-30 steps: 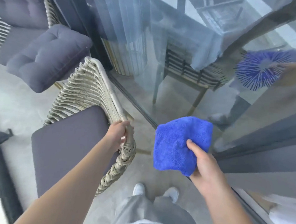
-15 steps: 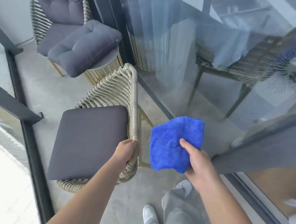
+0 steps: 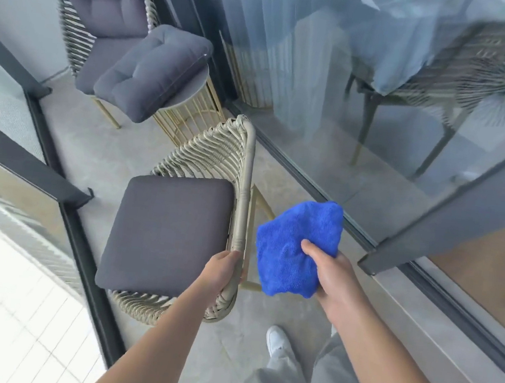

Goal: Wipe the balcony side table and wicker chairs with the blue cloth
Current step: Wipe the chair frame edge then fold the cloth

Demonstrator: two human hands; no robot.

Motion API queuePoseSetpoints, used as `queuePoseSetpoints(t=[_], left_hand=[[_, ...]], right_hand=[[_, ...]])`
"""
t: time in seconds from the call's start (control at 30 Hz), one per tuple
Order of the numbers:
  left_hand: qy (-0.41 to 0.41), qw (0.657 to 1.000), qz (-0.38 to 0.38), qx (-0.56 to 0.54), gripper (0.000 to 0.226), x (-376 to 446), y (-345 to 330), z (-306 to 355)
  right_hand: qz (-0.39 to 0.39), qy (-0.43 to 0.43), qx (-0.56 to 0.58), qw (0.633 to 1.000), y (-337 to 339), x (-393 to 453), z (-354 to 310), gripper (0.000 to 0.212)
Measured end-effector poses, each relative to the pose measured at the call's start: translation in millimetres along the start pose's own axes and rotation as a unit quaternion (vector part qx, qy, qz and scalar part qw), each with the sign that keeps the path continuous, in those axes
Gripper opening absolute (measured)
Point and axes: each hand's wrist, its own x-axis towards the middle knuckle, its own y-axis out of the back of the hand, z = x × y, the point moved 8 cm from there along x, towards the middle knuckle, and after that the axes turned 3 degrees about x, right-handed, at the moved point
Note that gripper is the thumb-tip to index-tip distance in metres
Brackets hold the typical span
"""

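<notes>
A wicker chair [image 3: 214, 153] with a dark grey seat pad stands just in front of me, its woven back toward the glass side. My left hand [image 3: 221, 270] grips the chair's rim at the near right corner. My right hand [image 3: 326, 274] holds a bunched blue cloth [image 3: 295, 249] in the air, just right of the chair's rim and apart from it. Beyond the near chair stands a round side table [image 3: 193, 91] with gold wire legs, a loose grey cushion [image 3: 151, 71] lying on its top. A second wicker chair [image 3: 75, 29] with grey padding stands at the far left corner.
A glass sliding door [image 3: 333, 90] with a dark frame runs along the right. A dark railing [image 3: 78, 235] with glass panels closes the left side. My legs and white shoe [image 3: 277, 340] are on the grey floor below the cloth.
The view has swung left and back, bringing the table and far chair into sight. My left hand has slid along the near chair's rim toward its near corner. The cloth stays in my right hand.
</notes>
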Motion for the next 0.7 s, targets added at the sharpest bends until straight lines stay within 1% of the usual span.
queuePoseSetpoints(t=[0.07, 0.13, 0.17, 0.2, 0.27, 0.3, 0.33, 0.4, 0.47, 0.5, 0.6, 0.7], left_hand=[[0.005, 1.000, -0.005, 0.017, 0.032, -1.7, 0.3, 4.8], [0.016, 0.998, -0.005, 0.062, 0.031, -0.7, 4.2, 5.1], [0.022, 0.994, 0.003, 0.105, 0.033, 0.4, 8.4, 6.3], [0.019, 0.985, 0.017, 0.168, 0.039, 2.5, 13.3, 8.9], [-0.007, 0.949, 0.072, 0.306, 0.056, 7.7, 23.6, 26.6], [-0.021, 0.936, 0.104, 0.336, 0.060, 8.4, 28.3, 39.9], [-0.037, 0.931, 0.130, 0.339, 0.059, 10.4, 31.4, 54.1], [-0.065, 0.927, 0.169, 0.329, 0.047, 14.1, 35.7, 88.3], [-0.094, 0.923, 0.197, 0.316, 0.034, 27.6, 38.7, 126.3], [-0.103, 0.924, 0.207, 0.303, 0.032, 38.4, 40.9, 144.0], [-0.122, 0.936, 0.221, 0.246, 0.042, 79.9, 42.4, 196.7], [-0.117, 0.947, 0.211, 0.214, 0.051, 125.2, 36.3, 240.3]], right_hand=[[0.005, -0.002, 0.009, 1.000, 1.5, 5.7, -4.2, 0.019], [0.007, -0.013, 0.013, 1.000, 1.7, 12.7, -5.7, 0.021], [0.007, -0.019, 0.014, 1.000, 1.0, 16.9, -6.2, 0.021], [0.009, -0.022, 0.016, 1.000, 1.2, 20.5, -7.2, 0.021], [0.007, -0.026, 0.015, 1.000, 1.1, 31.7, -12.1, 0.021], [0.004, -0.027, 0.011, 1.000, 0.6, 37.6, -15.5, 0.022], [0.003, -0.027, 0.005, 1.000, 0.7, 44.3, -18.9, 0.022], [0.000, -0.026, -0.008, 1.000, -1.7, 60.8, -27.5, 0.022], [-0.003, -0.016, -0.026, 1.000, -6.1, 81.1, -39.0, 0.020], [-0.006, -0.009, -0.036, 0.999, -9.8, 91.5, -45.5, 0.019], [-0.020, 0.014, -0.056, 0.998, -20.4, 129.3, -66.4, 0.015], [-0.033, 0.025, -0.078, 0.996, -31.8, 173.3, -81.2, 0.011]])
